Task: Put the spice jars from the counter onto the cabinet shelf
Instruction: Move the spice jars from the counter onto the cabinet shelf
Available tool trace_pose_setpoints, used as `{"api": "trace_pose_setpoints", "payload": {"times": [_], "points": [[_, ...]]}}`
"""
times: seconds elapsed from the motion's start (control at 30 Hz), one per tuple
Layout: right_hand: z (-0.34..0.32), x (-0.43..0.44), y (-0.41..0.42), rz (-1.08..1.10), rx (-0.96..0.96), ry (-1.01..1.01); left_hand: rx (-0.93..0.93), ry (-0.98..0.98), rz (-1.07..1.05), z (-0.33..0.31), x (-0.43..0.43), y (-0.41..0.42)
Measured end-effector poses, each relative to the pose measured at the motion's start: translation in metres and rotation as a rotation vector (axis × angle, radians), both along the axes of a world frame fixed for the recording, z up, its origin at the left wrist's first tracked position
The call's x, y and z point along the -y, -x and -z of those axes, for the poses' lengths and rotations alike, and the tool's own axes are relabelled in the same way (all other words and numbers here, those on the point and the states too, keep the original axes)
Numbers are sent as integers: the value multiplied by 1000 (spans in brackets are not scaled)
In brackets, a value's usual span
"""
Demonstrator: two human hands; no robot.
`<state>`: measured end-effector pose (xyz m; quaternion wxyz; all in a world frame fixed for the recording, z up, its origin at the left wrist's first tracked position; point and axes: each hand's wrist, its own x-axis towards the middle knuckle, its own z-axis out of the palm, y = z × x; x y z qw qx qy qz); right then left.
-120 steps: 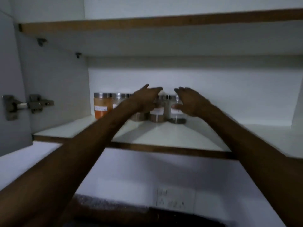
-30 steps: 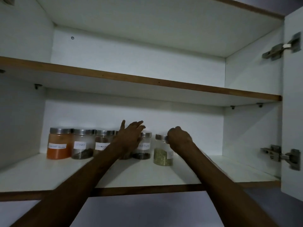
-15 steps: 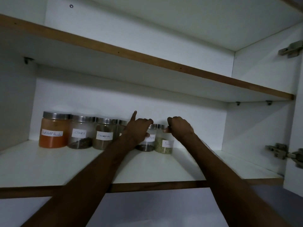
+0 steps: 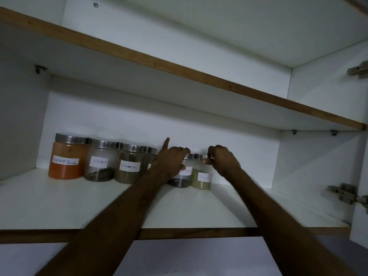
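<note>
Several glass spice jars with steel lids stand in a row at the back of the lower cabinet shelf (image 4: 59, 202): red chilli powder (image 4: 66, 157), cloves (image 4: 100, 161), cinnamon (image 4: 130, 165), one jar (image 4: 153, 156) mostly hidden behind my left hand, black pepper (image 4: 182, 175) and fennel (image 4: 201, 177). My left hand (image 4: 169, 163) grips the black pepper jar near its lid, index finger pointing up. My right hand (image 4: 223, 161) pinches the lid of the fennel jar at the right end of the row.
An upper shelf (image 4: 179, 70) with a wood edge runs above the jars. The open cabinet door and its hinges (image 4: 342, 193) are at the right. The lower shelf has bare white surface in front of and to the right of the jars.
The fennel jar has gone from in front of the row back against the black pepper jar, my right hand still on its lid. My left hand has closed on the black pepper jar.
</note>
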<state>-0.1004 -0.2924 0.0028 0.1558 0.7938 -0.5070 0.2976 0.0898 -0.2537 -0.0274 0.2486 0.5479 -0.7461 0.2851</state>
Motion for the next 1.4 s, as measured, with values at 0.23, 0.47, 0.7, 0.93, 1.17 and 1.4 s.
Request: {"api": "trace_pose_setpoints", "payload": {"times": [0.23,0.47,0.7,0.93,1.17,1.4], "points": [[12,-5,9,-30,-38,-27,5,-7,-2,1,3,4],[15,-3,7,5,-33,-8,47,1,-15,3,2,1],[33,-27,22,12,1,39,111,53,-108,-2,-12,-3],[66,-89,39,-72,-87,104,75,46,-26,29,-73,21],[122,-156,39,-262,-3,66,-200,-128,114,77,-172,44],[256,-213,62,-428,74,-13,-40,-151,77,219,-237,68]]}}
